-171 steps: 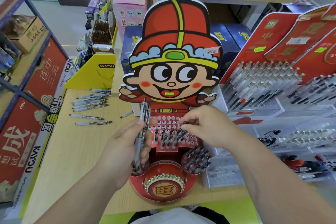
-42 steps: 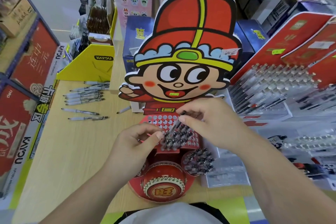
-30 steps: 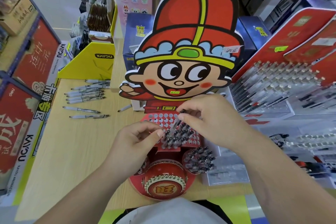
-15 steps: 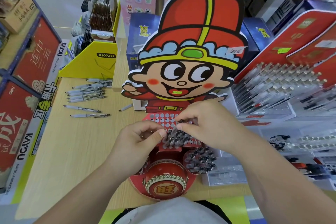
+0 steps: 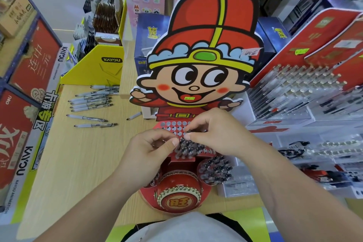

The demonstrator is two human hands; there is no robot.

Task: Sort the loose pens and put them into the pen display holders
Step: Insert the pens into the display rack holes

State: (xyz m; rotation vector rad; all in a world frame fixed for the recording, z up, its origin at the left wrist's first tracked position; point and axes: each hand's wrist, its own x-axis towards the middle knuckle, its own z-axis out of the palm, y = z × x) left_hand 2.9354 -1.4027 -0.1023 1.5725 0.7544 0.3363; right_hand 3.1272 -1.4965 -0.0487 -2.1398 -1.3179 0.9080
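The pen display holder (image 5: 196, 84) is a cartoon-figure card stand with a red perforated panel (image 5: 172, 126) at its base. Several dark-capped pens (image 5: 188, 148) stand in the panel's holes. My right hand (image 5: 218, 133) pinches the top of one pen (image 5: 188, 134) that stands in a hole, pushed down nearly level with its neighbours. My left hand (image 5: 149, 153) lies over the panel's left side. Its thumb touches the pen tops and its fingers are curled; whether they hold anything is hidden. Several loose white pens (image 5: 90, 102) lie on the wooden table (image 5: 78, 163) at the far left.
A round side cup of pens (image 5: 216, 169) and a red drum (image 5: 179, 192) form the holder's front. Clear racks of pens (image 5: 298, 88) fill the right. A yellow box (image 5: 94, 68) stands behind the loose pens, and one stray pen (image 5: 134, 116) lies beside the holder.
The bundle of pens gripped by my left hand 5.7 s ago is gone from it. Over the last second my right hand has pushed its pen lower into the panel.
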